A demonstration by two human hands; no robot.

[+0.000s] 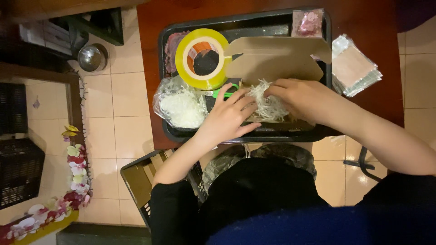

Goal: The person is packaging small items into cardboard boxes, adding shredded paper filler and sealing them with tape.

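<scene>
A brown cardboard box [277,61] with its lid flipped up lies in a black tray [236,135]. Inside it sits a heap of white shredded paper [268,105]. My right hand [299,97] rests on that heap with its fingers curled into the shreds. My left hand [227,115] lies flat, fingers spread, on the box's left side, touching the shreds. Just beyond the left hand's fingers are green-handled scissors [222,93]. A clear bag of white shredded paper [181,106] lies at the tray's left.
A large yellow tape roll [202,58] stands in the tray behind the bag. A small pink packet [308,22] sits at the tray's far right corner. A stack of clear-wrapped brown cards [354,67] lies on the red-brown table [150,45]. A crate [143,181] stands on the tiled floor.
</scene>
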